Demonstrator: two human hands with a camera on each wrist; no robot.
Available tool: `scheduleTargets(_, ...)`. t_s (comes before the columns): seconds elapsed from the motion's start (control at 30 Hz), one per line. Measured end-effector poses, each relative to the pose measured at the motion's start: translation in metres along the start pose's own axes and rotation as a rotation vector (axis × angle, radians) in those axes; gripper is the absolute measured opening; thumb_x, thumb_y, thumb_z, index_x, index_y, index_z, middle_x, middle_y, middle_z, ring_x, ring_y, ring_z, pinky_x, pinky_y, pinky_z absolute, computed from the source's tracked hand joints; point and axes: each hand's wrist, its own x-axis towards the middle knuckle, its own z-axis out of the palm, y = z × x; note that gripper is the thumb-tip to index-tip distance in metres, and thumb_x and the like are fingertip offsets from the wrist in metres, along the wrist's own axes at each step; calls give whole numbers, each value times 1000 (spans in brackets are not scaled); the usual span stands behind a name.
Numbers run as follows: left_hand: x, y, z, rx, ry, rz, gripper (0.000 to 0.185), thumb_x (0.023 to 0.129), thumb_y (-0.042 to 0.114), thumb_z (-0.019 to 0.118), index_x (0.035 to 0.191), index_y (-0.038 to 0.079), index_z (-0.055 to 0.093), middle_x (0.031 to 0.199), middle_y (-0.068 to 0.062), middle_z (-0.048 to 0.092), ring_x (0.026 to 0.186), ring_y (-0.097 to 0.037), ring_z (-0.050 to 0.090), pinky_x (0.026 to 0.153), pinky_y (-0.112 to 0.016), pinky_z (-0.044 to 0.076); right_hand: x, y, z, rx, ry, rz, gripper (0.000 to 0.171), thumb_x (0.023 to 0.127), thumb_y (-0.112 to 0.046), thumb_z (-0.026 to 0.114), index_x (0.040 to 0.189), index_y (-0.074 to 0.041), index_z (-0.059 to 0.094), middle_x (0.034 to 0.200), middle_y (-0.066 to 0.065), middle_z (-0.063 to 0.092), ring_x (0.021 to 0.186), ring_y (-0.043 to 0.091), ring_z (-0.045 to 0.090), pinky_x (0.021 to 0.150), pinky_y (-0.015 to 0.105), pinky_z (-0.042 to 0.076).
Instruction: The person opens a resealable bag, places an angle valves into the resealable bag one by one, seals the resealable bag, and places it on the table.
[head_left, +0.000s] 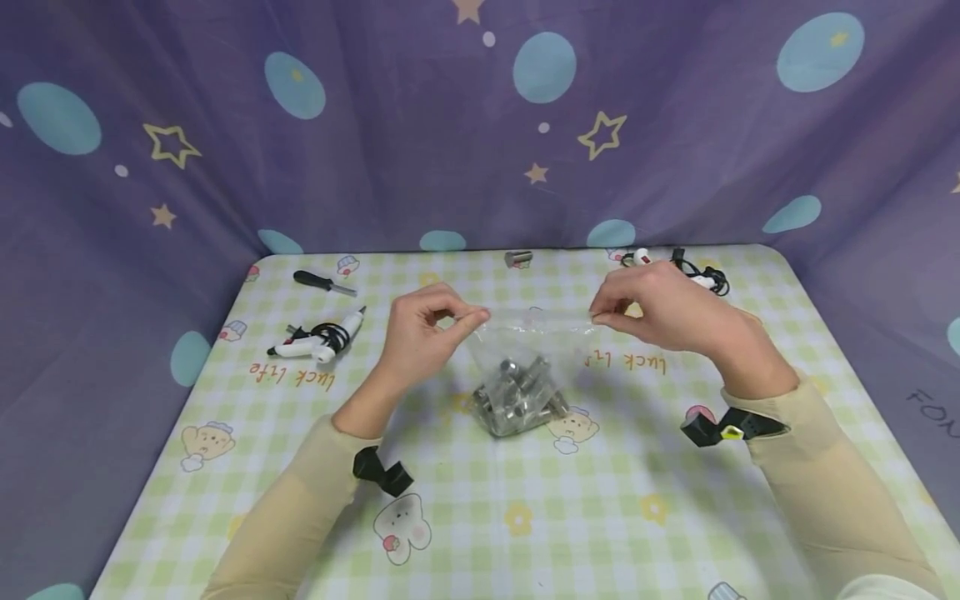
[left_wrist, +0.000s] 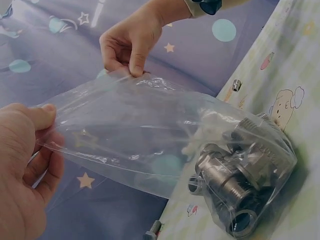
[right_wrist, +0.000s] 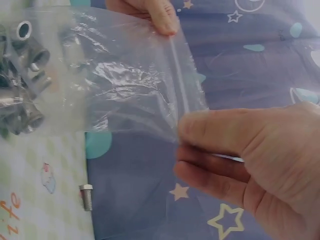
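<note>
On a checked worktop [head_left: 600,517] hemmed by star-printed purple cloth, a black-handled screwdriver [head_left: 324,283] and a white tool with a coiled black cord [head_left: 318,340] lie at far left. Next, the left hand [head_left: 423,329] pinches one top corner of a clear zip bag [head_left: 525,350] between thumb and fingers; the bag's base rests on the worktop's middle, weighed down by a cluster of grey metal threaded fittings [head_left: 517,396]. A single metal piece [head_left: 517,258] sits at the far edge behind it. The right hand [head_left: 660,308] pinches the opposite corner, holding the mouth taut between the two hands. Beyond it lie a small white-and-red item and tangled black cable [head_left: 693,271]. To handle the bag well, the grip seems best kept close to the zip strip with even tension, the heavy fittings left resting so the thin film does not stretch or tear. Orange lettering on the cloth reads "luck life", seen upside down beside each hand; partial grey letters "FON" show at far right
</note>
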Motion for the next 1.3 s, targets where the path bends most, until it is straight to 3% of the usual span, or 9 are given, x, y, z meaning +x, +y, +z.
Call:
scheduleTargets(0.33, -2, -1, -2, -94, 23, -37, 5, 86, -7, 83, 87, -10, 80, 81, -7, 77, 76, -9, 68, 75, -22, 62, -6, -5, -1, 49, 118, 16, 28, 86, 5, 81, 95, -22, 80, 91, -10, 74, 75, 3, 62, 78, 18, 50)
scheduleTargets(0.47, -5, 3, -5, -152, -19, -69, 6, 88, -6, 81, 88, -11, 79, 87, 8, 78, 78, -10, 69, 70, -21, 59, -10, -8, 7, 206, 144, 128, 16, 94, 1, 77, 97, -15, 79, 92, -3, 75, 83, 1, 68, 88, 14, 54)
scheduleTargets(0.57, -9, 5, -7, -159, -56, -79, 4, 90, -7, 78, 92, -10, 80, 91, 12, 78, 72, -9, 64, 60, -20, 50, -13, -11, 16, 399, 158, 210, 10, 99, 3, 71, 100, -6, 76, 96, 4, 72, 90, 1, 71, 84, 14, 58)
scheduleTargets(0.63, -11, 6, -7, -156, -71, -83, 9, 91, -8, 76, 99, -11, 79, 95, 6, 79, 70, -9, 61, 55, -21, 43, -14, -12, 21, 508, 178, 239, 11, 100, 7, 66, 101, -1, 73, 97, 7, 68, 89, 3, 70, 81, 15, 58)
scheduleTargets(0.7, -14, 6, -7, -149, -92, -102, 17, 91, -9, 75, 107, -10, 78, 103, -4, 81, 76, -8, 65, 59, -21, 49, -15, -13, 26, 572, 199, 249, 12, 101, 10, 62, 102, 1, 70, 98, 8, 65, 84, 4, 67, 72, 18, 56)
scheduleTargets(0.87, -24, -5, -5, -144, -188, -218, 33, 89, -10, 75, 122, -10, 73, 125, -27, 74, 108, -7, 74, 96, -35, 64, -16, -15, 38, 577, 277, 278, 11, 103, 10, 59, 104, 2, 67, 98, 10, 71, 81, 5, 72, 59, 23, 49)
scheduleTargets(0.93, -28, -11, -2, -139, -207, -264, 28, 91, -9, 75, 119, -11, 74, 125, -29, 74, 107, -6, 75, 96, -34, 64, -16, -14, 42, 587, 316, 304, 10, 103, 9, 59, 104, 3, 67, 97, 9, 73, 85, 7, 75, 63, 22, 53)
scheduleTargets(1.17, -30, -24, 9, -46, -102, -340, 12, 98, 7, 76, 106, 1, 84, 103, -17, 82, 85, -19, 81, 74, -25, 65, -17, -8, 56, 760, 460, 365, 6, 100, 11, 63, 104, 12, 66, 93, -2, 75, 81, 10, 75, 77, 24, 63)
scheduleTargets(1.3, -26, -28, 13, -64, -33, -376, 14, 97, 9, 77, 106, 0, 83, 97, -21, 82, 75, -9, 78, 73, -30, 67, -21, 0, 69, 868, 451, 462, 15, 97, 7, 70, 111, 11, 67, 99, -6, 76, 88, 8, 77, 82, 23, 64)
